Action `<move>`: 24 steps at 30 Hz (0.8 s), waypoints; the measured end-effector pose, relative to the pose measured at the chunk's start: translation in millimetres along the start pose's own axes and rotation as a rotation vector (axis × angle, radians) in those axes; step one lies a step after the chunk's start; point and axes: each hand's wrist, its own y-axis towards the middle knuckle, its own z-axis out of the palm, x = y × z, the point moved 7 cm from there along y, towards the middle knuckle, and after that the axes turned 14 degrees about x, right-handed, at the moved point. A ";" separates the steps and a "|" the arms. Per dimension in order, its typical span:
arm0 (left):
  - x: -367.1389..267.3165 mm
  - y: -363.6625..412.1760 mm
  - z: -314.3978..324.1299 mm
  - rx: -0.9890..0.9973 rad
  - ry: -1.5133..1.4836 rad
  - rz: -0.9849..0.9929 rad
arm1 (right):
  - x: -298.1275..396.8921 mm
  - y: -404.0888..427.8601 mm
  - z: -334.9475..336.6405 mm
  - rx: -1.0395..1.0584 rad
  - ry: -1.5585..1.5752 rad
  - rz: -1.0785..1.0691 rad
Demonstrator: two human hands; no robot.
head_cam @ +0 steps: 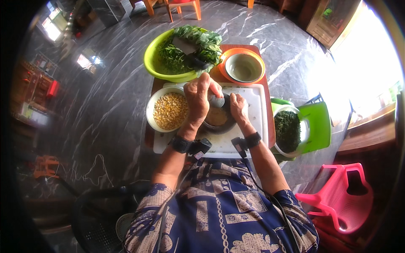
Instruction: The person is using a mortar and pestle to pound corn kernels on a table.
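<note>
My left hand [200, 98] is wrapped around a grey stone pestle [217, 101], thumb on top. The pestle's lower end is over a dark stone mortar [221, 127], which has tan ground matter [216, 117] at its bottom. My right hand [239, 107] grips the mortar's right rim with bent fingers. Under the mortar lies a white cutting board [257, 110] with small green bits on it. Left of the mortar, close to my left wrist, stands a white bowl [150, 110] of yellow corn kernels [171, 111].
Behind the board, a lime-green basin [151, 60] holds leafy greens [208, 41] with a cleaver [185, 46] on top. Beside it an enamel bowl [243, 68] sits in an orange bowl [224, 58]. Chopped greens [287, 131] fill a container on a green chair [314, 126]. A pink chair [345, 196] stands right.
</note>
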 end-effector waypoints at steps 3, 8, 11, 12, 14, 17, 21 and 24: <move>21.2 -7.1 2.9 0.024 0.094 -0.077 | -2.6 -0.5 1.5 0.018 0.041 0.050; 47.7 -24.1 17.2 0.116 0.312 -0.135 | -7.6 4.1 7.0 0.038 0.026 0.007; 45.4 -26.2 20.5 0.097 0.301 -0.099 | -7.8 0.6 3.2 0.009 0.011 0.008; 47.6 -26.3 17.8 0.097 0.303 -0.097 | -4.9 0.1 2.5 -0.004 0.005 0.002; 55.7 -26.6 4.1 0.005 0.167 -0.167 | -0.6 -0.3 2.7 0.005 -0.005 -0.010; 55.6 -26.6 -2.4 0.005 0.076 -0.189 | -1.1 0.7 2.1 0.009 -0.009 -0.006; 50.2 -17.3 -11.2 -0.017 -0.117 -0.164 | -6.2 3.4 2.9 -0.046 0.008 -0.027; 20.7 -5.0 -3.5 0.035 -0.249 -0.057 | 0.6 1.5 2.9 -0.037 -0.117 -0.163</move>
